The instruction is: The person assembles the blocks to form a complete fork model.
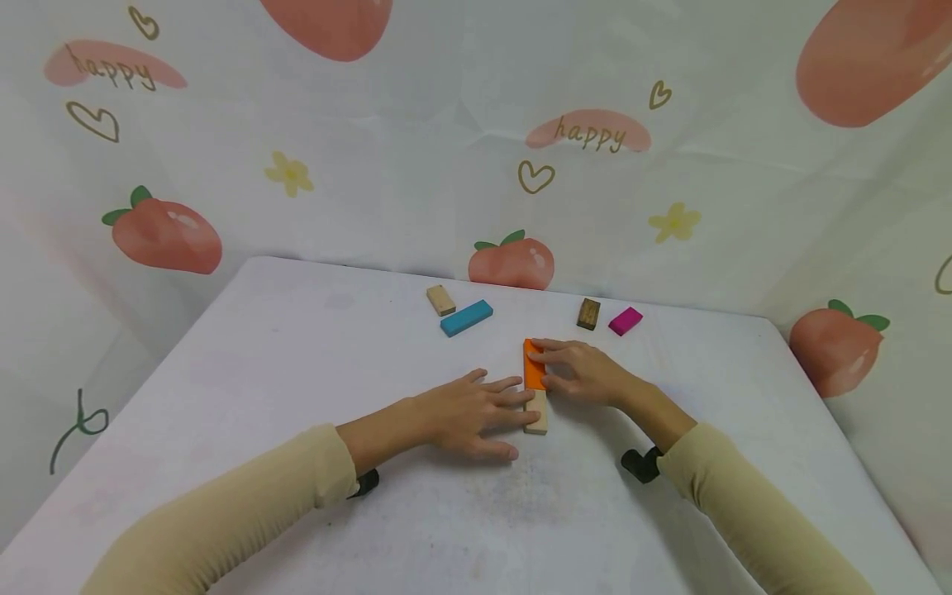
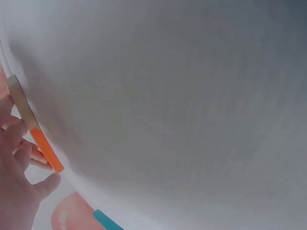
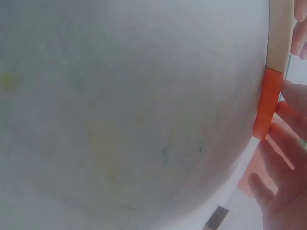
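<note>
My left hand [image 1: 479, 416] lies with its fingers spread wide, two fingertips on the short pale block [image 1: 538, 406] in the middle of the counter [image 1: 446, 537], thumb held away from the others. My right hand [image 1: 583, 372] comes in from the other side, fingers mostly straight, with the tips resting on top of the orange block [image 1: 535, 378]; I see no fingers wrapped round it. The orange block lies flat, end to end with the pale one and touching it, on the side farther from me, so the two make one straight line.

Farther back, to the left, a blue block [image 1: 467, 318] lies aslant just beside a light wooden block [image 1: 441, 300]. Back on the right, a dark brown block [image 1: 588, 314] and a magenta block [image 1: 626, 321] sit near each other, slightly apart. Behind the counter hangs a white cloth [image 1: 416, 207] printed with peaches, hearts and yellow flowers.
</note>
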Tool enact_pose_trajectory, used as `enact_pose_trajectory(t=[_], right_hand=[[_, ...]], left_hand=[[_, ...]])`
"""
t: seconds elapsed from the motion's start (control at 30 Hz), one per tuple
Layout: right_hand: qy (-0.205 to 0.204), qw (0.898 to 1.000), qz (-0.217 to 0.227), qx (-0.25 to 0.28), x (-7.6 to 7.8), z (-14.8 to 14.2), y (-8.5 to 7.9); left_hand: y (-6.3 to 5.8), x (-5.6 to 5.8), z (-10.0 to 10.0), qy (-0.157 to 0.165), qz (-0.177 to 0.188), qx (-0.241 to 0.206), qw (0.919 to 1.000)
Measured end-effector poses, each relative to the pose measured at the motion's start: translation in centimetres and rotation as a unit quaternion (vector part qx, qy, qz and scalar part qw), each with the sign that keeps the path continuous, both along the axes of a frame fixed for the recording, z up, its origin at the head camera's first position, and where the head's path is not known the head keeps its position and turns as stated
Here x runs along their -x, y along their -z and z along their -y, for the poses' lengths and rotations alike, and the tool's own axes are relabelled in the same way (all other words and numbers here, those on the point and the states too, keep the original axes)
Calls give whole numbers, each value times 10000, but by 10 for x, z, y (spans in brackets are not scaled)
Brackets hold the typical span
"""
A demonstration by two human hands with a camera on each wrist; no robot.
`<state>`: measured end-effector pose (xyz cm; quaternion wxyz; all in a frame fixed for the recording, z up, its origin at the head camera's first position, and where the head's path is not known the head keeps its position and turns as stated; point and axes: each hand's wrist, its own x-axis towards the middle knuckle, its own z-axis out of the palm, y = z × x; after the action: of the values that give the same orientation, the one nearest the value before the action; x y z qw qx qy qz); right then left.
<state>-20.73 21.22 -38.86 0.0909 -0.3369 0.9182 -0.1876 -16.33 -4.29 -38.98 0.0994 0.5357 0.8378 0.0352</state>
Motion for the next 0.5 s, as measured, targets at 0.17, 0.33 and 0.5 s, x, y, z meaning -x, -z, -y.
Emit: enact_pose_trajectory(t=[0.17, 0.33, 0.5], right_hand=[[-27, 10000, 1, -3, -3, 1, -1], [-14, 9999, 7, -111, -6, 2, -4], [-57, 9998, -60, -180, -6, 2, -4]], left_hand=[[-1, -1, 1, 17, 35, 28, 10000], [1, -2, 1, 55, -22, 16, 10000], [1, -2, 1, 70, -110, 31, 9999]])
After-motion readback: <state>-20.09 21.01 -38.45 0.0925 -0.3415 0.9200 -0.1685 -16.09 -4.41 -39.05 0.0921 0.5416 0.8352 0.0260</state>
